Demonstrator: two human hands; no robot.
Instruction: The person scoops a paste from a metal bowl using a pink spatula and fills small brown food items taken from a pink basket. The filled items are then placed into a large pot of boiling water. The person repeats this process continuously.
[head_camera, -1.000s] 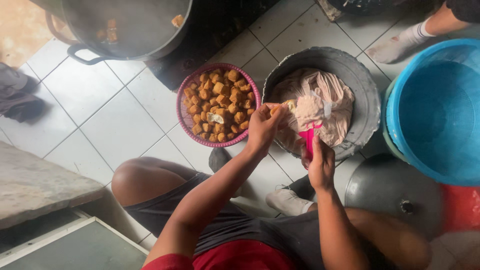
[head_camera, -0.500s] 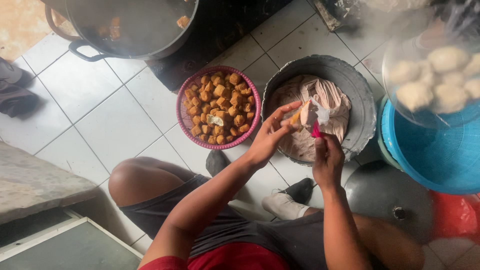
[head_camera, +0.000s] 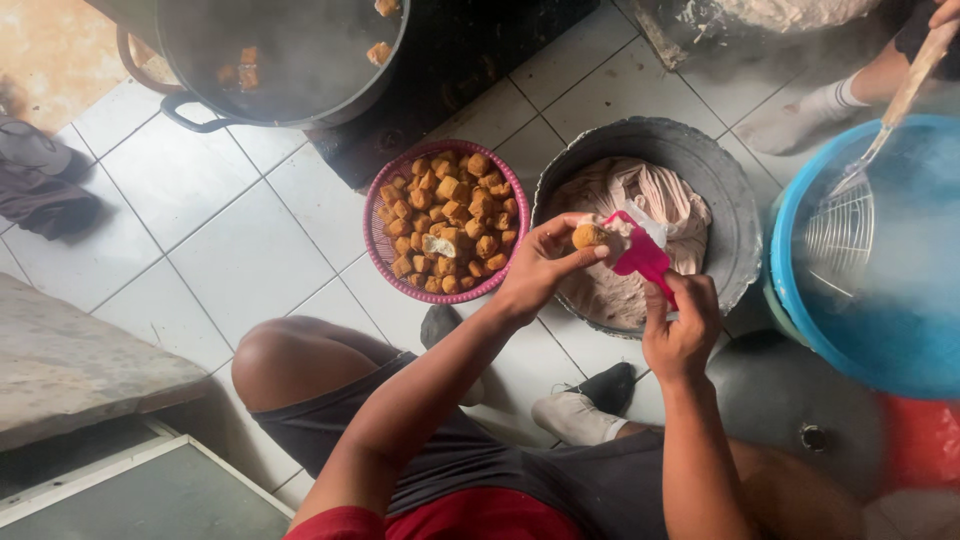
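Left hand (head_camera: 535, 270): your fingers pinch a fried tofu piece (head_camera: 587, 236) over the grey basin (head_camera: 725, 190).
Right hand (head_camera: 680, 325): closed around your pink scraper (head_camera: 640, 255), its blade touching the tofu.
Basket (head_camera: 385, 262): just left, full.

A blue tub (head_camera: 880, 330) stands at the right edge of the white tiled floor (head_camera: 200, 230), a wire skimmer (head_camera: 840, 235) dipped into it by another person, whose white-socked foot (head_camera: 800, 115) rests nearby. A large dark pot (head_camera: 280, 60) holding a few browned cubes sits at the top of the floor. At the left edge lie dark sandals (head_camera: 40, 175) and a grey stone slab (head_camera: 70, 365).
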